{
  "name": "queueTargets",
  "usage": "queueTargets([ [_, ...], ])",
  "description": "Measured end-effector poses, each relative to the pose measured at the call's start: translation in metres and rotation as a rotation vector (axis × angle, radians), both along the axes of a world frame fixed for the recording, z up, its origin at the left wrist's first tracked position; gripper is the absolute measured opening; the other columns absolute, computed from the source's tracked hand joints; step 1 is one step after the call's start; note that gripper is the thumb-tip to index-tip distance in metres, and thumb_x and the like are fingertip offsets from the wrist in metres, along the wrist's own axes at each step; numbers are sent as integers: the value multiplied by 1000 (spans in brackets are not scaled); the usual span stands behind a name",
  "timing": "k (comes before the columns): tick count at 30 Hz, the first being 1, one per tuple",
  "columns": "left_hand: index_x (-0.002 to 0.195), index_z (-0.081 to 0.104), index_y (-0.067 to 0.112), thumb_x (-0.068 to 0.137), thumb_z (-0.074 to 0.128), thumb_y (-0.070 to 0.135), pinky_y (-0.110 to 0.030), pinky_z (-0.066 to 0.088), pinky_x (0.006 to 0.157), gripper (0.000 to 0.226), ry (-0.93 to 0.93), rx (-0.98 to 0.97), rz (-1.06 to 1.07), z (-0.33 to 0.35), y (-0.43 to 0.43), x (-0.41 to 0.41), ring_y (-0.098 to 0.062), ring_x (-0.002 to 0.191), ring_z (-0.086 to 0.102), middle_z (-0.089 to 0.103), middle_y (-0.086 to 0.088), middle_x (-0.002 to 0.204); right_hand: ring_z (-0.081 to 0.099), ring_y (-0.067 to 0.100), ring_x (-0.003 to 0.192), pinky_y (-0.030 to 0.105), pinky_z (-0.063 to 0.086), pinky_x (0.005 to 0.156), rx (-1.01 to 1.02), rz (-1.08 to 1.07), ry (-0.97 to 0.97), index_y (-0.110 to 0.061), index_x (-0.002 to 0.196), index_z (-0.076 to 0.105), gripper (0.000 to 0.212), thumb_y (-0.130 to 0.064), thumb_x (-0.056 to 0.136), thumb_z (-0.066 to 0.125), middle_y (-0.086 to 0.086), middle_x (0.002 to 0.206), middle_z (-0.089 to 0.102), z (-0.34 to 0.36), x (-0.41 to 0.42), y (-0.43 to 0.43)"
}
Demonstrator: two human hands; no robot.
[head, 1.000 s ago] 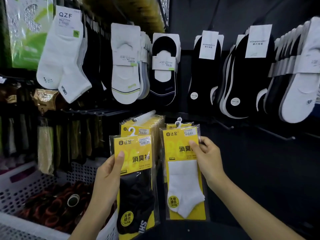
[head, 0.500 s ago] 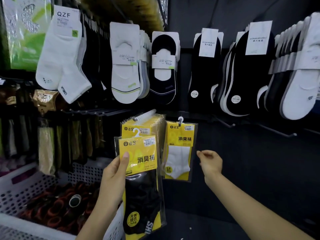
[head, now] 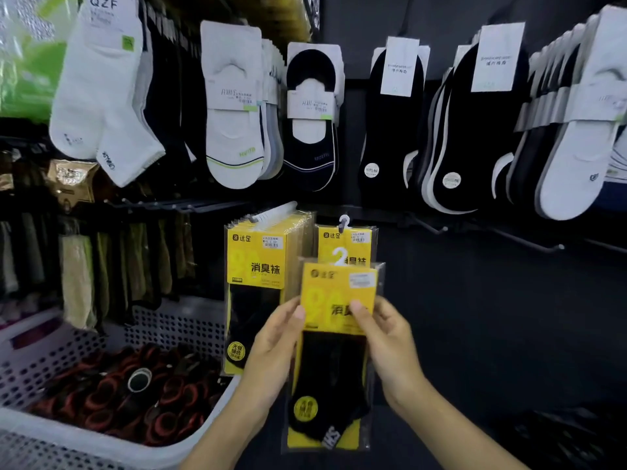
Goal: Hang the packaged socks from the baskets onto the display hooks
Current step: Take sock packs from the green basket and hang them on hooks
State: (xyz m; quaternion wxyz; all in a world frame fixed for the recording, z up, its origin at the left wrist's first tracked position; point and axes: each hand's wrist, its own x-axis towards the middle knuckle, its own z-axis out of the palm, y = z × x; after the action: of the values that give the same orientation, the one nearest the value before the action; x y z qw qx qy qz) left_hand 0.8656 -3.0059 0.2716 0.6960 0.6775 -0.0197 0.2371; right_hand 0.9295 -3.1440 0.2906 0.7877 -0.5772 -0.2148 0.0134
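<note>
I hold one yellow pack of black socks (head: 334, 371) upright in both hands, low in the middle of the view. My left hand (head: 271, 354) grips its left edge, thumb on the front. My right hand (head: 390, 347) pinches its right edge, thumb on the yellow card. Its white hanger loop sits in front of a yellow pack (head: 346, 240) that hangs on a hook behind it. To the left hangs a stack of the same yellow packs (head: 254, 266) on another hook.
A white perforated basket (head: 101, 446) at the lower left holds dark rolled items with red rims. Rows of white and black socks (head: 234, 106) hang above. Bare hooks (head: 543, 244) stick out of the dark wall at the right.
My right hand let go of the white-sock pack, which now hangs on its hook, and came across to the black-sock pack. My left hand carried that pack rightward, in front of the hung one.
</note>
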Motion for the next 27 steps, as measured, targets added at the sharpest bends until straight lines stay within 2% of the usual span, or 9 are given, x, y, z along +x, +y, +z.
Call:
queueTargets([
  [4,127,49,41,80,44,54,-12,51,81,49,37,34,-42,-3,-5,3,4,105,62,67,25,111,71,10,90,24,56,78,-16,-166,-35,-17,101,66,12,-18,93,56,-1,97,75,15,16,-10],
  [8,133,43,42,79,43,54,-13,49,82,55,49,21,-28,-5,-10,6,5,108,60,64,28,110,71,3,81,15,55,67,-123,-186,-113,-22,94,65,9,-18,94,57,-7,87,75,31,27,-4],
  [11,132,40,46,77,44,56,-13,48,84,57,65,8,-6,-8,-6,9,10,106,58,63,38,103,71,5,82,17,55,70,-170,-180,-89,-23,93,66,10,-18,94,57,-7,86,75,34,37,6],
  [13,134,39,47,76,45,58,-19,44,94,60,89,0,-1,-13,-4,12,8,111,54,59,33,113,70,8,86,24,56,79,-175,-194,-36,-22,92,66,10,-19,94,57,-4,90,74,32,45,13],
  [16,141,35,41,76,45,58,-32,34,110,68,168,-10,-19,-27,-3,17,-4,126,42,47,23,126,70,15,89,32,56,84,-180,-251,35,-18,88,67,10,-23,93,60,0,90,73,26,62,22],
  [20,146,30,36,90,44,48,-24,32,98,59,254,-15,-27,-49,-5,27,-2,122,38,41,18,128,64,18,95,34,52,88,-190,-349,173,-15,83,67,25,-40,84,68,2,94,70,12,87,31],
  [24,147,28,31,95,45,43,-22,28,100,56,316,18,-19,-74,-7,35,-3,127,35,39,11,140,63,19,84,22,46,60,-174,-469,292,-14,88,67,20,-33,83,72,1,89,67,-15,103,26],
  [25,148,28,29,95,46,42,-22,28,101,57,333,21,-12,-81,-8,36,-6,132,33,36,10,145,63,20,81,24,48,60,-183,-484,322,-13,92,67,19,-29,84,71,4,91,68,-24,104,22],
  [27,149,25,27,96,47,41,-23,29,103,59,373,21,-6,-98,-9,36,-10,137,30,32,7,151,62,20,82,30,52,70,-213,-489,368,-10,99,67,22,-26,85,71,7,96,68,-47,102,9],
])
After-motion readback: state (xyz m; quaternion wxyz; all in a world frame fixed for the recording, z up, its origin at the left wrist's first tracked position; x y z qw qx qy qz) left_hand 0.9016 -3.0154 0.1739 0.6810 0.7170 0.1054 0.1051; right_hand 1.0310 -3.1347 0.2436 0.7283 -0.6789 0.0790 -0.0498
